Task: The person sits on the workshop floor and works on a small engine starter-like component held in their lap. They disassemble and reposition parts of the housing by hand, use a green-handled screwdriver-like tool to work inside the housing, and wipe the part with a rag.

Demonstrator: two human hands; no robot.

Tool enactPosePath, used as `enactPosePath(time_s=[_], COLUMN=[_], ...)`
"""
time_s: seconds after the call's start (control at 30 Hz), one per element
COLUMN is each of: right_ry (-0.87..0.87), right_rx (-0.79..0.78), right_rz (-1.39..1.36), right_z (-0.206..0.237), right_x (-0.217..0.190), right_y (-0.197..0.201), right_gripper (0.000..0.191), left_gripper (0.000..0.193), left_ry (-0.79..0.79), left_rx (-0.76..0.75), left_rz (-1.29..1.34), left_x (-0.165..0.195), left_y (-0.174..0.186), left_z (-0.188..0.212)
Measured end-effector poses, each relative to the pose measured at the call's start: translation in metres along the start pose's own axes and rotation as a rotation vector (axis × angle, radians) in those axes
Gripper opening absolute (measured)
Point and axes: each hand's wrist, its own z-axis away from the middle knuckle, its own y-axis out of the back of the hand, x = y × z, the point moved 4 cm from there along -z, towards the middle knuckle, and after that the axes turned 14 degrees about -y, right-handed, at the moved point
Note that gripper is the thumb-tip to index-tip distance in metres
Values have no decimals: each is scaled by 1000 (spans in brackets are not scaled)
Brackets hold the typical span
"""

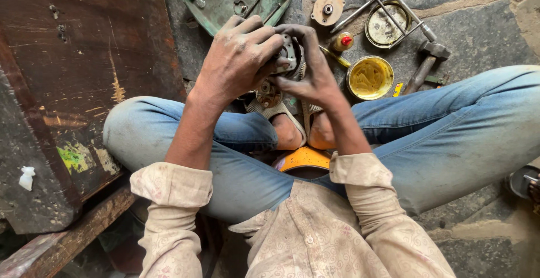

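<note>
Both hands up front, over the crossed ankles. Left hand (239,58) wraps over the top of a round metal part (288,53), fingers curled tight on it; right hand (309,67) clamps the same part from the far side and below, thumb and fingers closed around it. Part is mostly hidden by the grip, only a grey toothed face shows between the fingers. A second geared piece (269,93) sits just under the hands, near the sandals (281,112). Containers: green tray (211,8) on the ground ahead holds a few small loose bits, a washer and a thin rod or two, otherwise dusty. Open tin (370,77) right of the hands is full of yellow grease. Its lid or a second tin (385,25) lies further out, pale residue inside, with a cross wrench (388,2) lying over it. Small bottle with red cap (343,41) between tin and hands. Round flanged disc (328,9) beside the tray. Hammer (427,61) right of the tin. Dark wooden board (73,86) on the left.
</note>
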Motion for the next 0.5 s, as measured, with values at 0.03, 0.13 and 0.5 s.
enactPosePath(time_s=[0.03,0.13,0.5], right_ry=[23,-50,31], right_rx=[33,54,129], right_rz=[-55,-144,-43], right_z=[0,3,3], right_x=[1,9,5], right_y=[-3,-9,-11], right_gripper=[84,75,80], left_gripper=[27,30,31], left_ry=[5,18,75], left_rx=[-7,0,-5], left_rz=[-1,15,70], left_x=[-1,-2,-5], left_y=[0,2,-1], left_z=[0,1,7])
